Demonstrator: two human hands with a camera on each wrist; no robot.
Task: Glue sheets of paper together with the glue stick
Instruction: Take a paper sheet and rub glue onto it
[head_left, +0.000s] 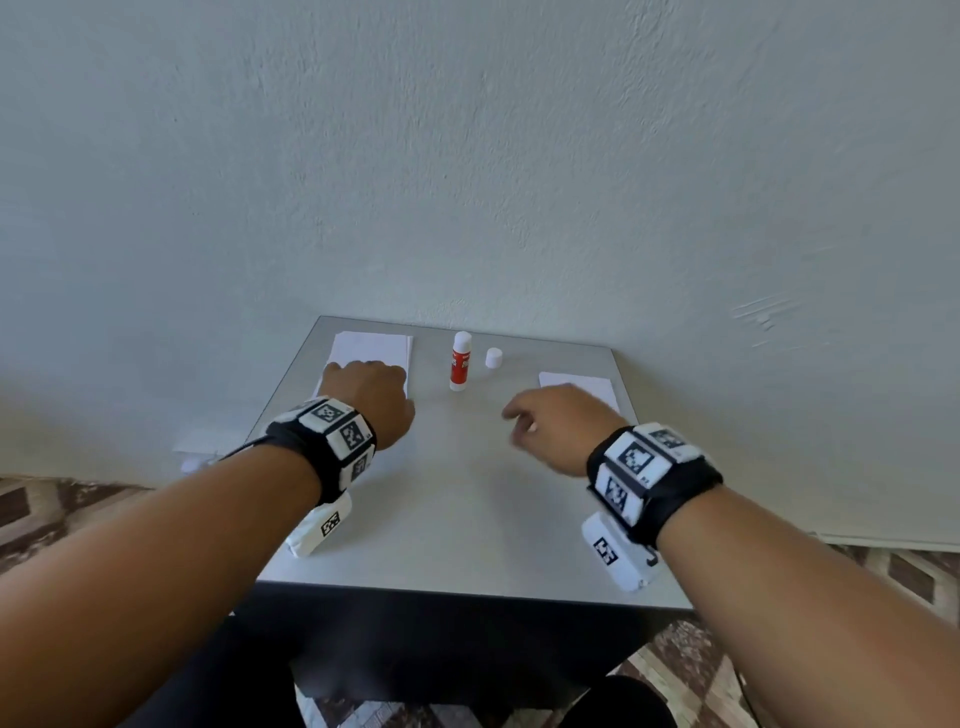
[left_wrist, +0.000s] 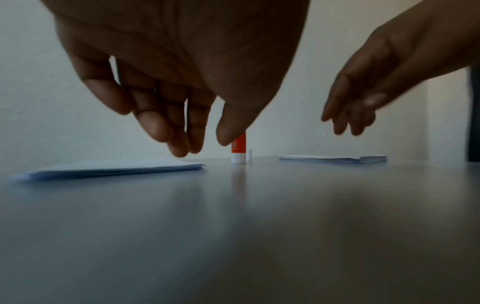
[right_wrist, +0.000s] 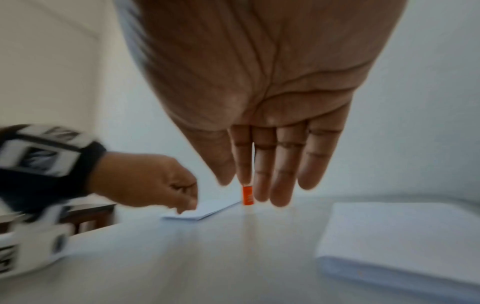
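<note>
A red and white glue stick (head_left: 461, 362) stands upright and uncapped at the back middle of the grey table (head_left: 467, 519). Its white cap (head_left: 493, 358) stands just right of it. One stack of white paper (head_left: 371, 349) lies at the back left, another stack (head_left: 579, 386) at the right. My left hand (head_left: 369, 389) reaches down over the left stack (left_wrist: 111, 167), fingers and thumb (left_wrist: 228, 131) pointing at its near right corner and holding nothing. My right hand (head_left: 519, 426) hovers above the table left of the right stack (right_wrist: 405, 242), fingers straight and empty.
A pale wall rises right behind the table. Patterned carpet shows on both sides below. Bare tabletop stretches between my hands and the front edge. A dark piece of wooden furniture (right_wrist: 85, 216) stands beyond the table's left side.
</note>
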